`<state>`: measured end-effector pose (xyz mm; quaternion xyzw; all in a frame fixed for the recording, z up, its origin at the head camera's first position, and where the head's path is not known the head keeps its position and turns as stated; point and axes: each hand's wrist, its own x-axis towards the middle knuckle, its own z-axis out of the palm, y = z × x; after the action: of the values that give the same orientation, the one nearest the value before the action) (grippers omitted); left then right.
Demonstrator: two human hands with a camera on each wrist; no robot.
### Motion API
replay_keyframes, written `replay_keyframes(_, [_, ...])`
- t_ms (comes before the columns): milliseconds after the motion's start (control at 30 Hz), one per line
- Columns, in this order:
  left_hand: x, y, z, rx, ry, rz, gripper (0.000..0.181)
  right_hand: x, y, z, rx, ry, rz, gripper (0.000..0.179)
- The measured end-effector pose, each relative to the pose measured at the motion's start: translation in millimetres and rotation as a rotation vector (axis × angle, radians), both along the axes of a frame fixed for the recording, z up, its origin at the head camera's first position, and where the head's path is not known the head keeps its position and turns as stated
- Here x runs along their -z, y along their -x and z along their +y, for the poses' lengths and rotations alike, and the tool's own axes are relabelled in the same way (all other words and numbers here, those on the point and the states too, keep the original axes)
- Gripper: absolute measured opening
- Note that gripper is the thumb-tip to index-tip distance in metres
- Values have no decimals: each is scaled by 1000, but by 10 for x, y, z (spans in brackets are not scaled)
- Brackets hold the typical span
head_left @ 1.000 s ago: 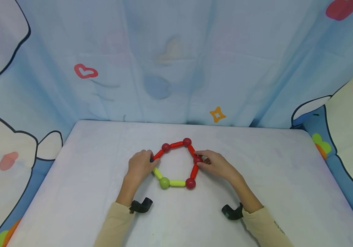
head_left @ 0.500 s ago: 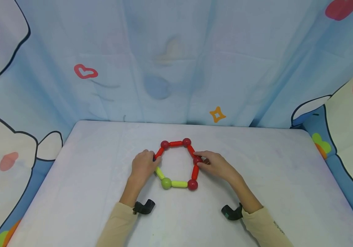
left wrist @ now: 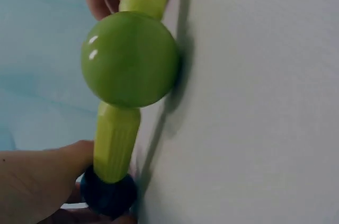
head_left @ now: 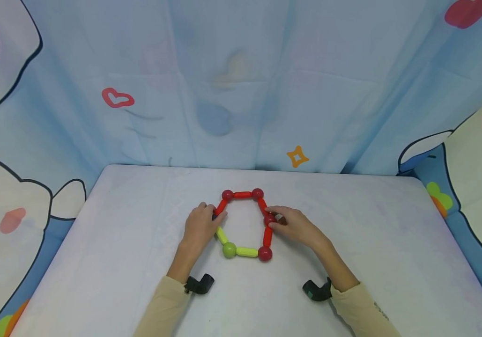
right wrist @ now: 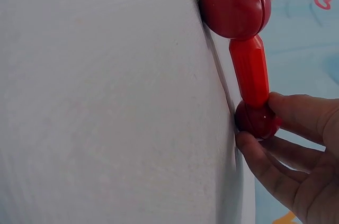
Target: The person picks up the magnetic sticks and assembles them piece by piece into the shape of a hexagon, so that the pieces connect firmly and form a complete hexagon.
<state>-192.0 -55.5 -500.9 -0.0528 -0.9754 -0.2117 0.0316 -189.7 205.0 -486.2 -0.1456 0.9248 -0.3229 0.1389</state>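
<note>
A closed ring of balls and short rods lies on the table. Its far and right sides have red rods (head_left: pixel 242 194) and red balls (head_left: pixel 264 253); yellow-green rods (head_left: pixel 247 252) and a green ball (head_left: pixel 229 250) make up the near left. My left hand (head_left: pixel 200 226) grips a dark blue ball (left wrist: pixel 108 192) at the ring's left corner, mostly covered by the fingers in the head view. On the opposite side my right hand (head_left: pixel 295 225) pinches a red ball (right wrist: pixel 256 120) between thumb and fingers, with a red rod (right wrist: pixel 249 70) joined to it.
The white table (head_left: pixel 148 196) extends around the ring on all sides. A blue printed curtain (head_left: pixel 207 84) hangs behind the far edge. Black wrist cameras (head_left: pixel 200 284) sit on both forearms.
My left hand has shifted slightly to the right, carrying the ring's left corner with it. The ring is narrower, and its near side has slid a little rightward. My right hand stays nearly still.
</note>
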Motion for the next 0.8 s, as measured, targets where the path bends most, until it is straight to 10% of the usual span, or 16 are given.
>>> replay_keyframes(433, [-107,-31,-108,192,-199,-187,53,2,16,63,-80,-63,-6,55])
replay_keyframes(800, [-85,12,-210,357,-162,-159,39,-8,25,186,-231,-61,26,48])
